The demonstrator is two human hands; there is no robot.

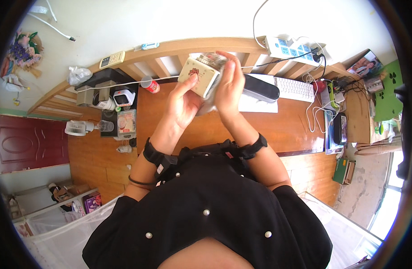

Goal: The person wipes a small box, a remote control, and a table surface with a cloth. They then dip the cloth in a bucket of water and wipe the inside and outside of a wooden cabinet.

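My left hand grips a squarish cream container with a printed red flower, its thumb lying across the front face. A ridged round cap or neck shows at the container's top. My right hand holds a greyish-white cloth against the container's right side, fingers pointing up and away from me. Much of the cloth is hidden behind the hands. Both hands are raised over a brown wooden desk. Behind the right hand lie a black elongated case and white paper.
A white keyboard and loose white cable are at the right. At the left stand a red-labelled jar, a small white device and a fan. A power strip sits along the wooden rail.
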